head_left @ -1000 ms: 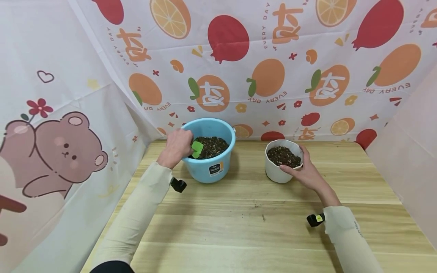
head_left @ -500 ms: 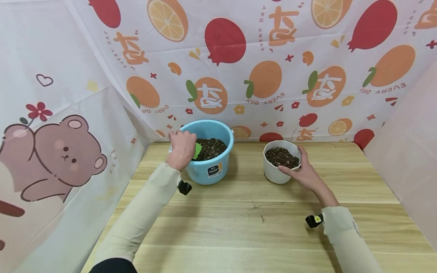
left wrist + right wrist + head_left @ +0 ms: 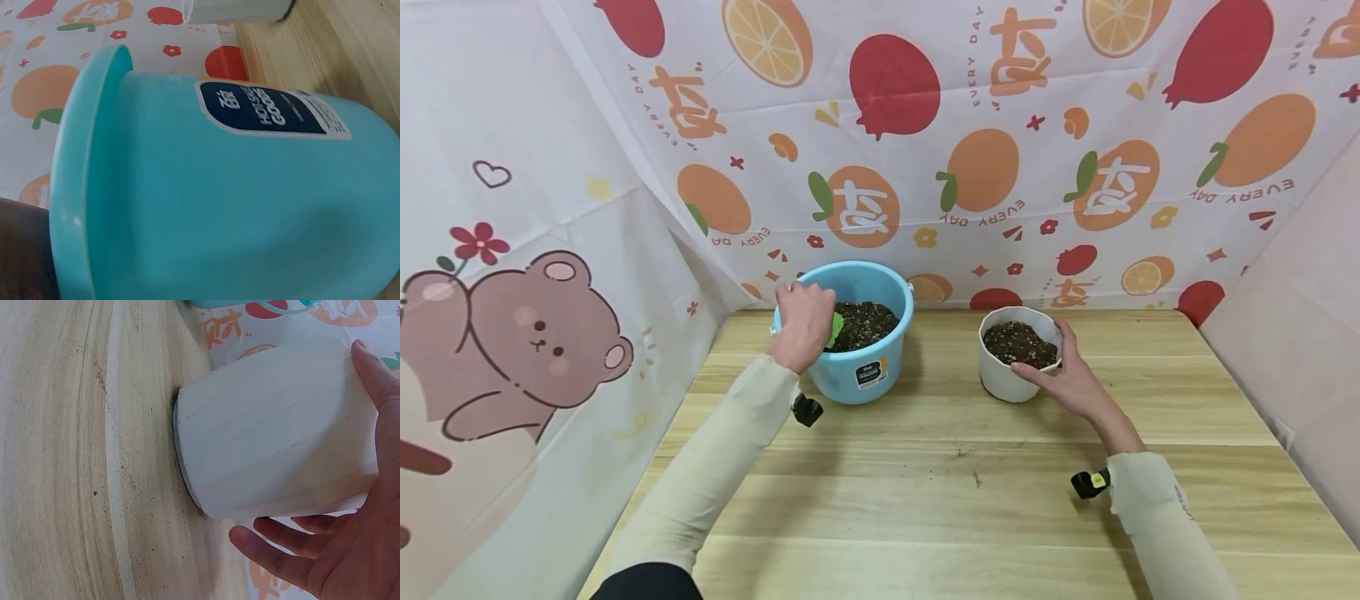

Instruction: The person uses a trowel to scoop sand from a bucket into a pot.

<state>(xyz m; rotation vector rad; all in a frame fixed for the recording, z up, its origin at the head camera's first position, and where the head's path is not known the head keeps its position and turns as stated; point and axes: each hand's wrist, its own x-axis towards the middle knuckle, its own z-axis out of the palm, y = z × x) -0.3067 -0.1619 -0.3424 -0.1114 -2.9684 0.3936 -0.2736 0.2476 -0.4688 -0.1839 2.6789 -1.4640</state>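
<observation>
A small green trowel [image 3: 836, 330] is in my left hand [image 3: 805, 323], which grips it over the left side of a light blue bucket [image 3: 831, 379]. Only part of its blade shows; the handle is hidden by the hand. Dark soil [image 3: 868, 325] lies in the bucket. In the left wrist view the bucket wall [image 3: 187, 206] fills most of the picture. To the right stands a white pot [image 3: 1006, 381] with soil [image 3: 1019, 343] inside. My right hand [image 3: 1075, 379] holds its right side, thumb and fingers spread around the pot [image 3: 269, 431] in the right wrist view.
Both containers stand near the back of a wooden table [image 3: 910, 517]. Behind them hangs a fruit-patterned cloth [image 3: 985, 108], and a bear-patterned cloth [image 3: 587, 333] hangs at the left. Specks of soil [image 3: 976, 479] dot the table in front of the pot.
My left hand has shifted a little right over the bucket, and less of the green trowel blade shows now. The right hand keeps its place on the pot.
</observation>
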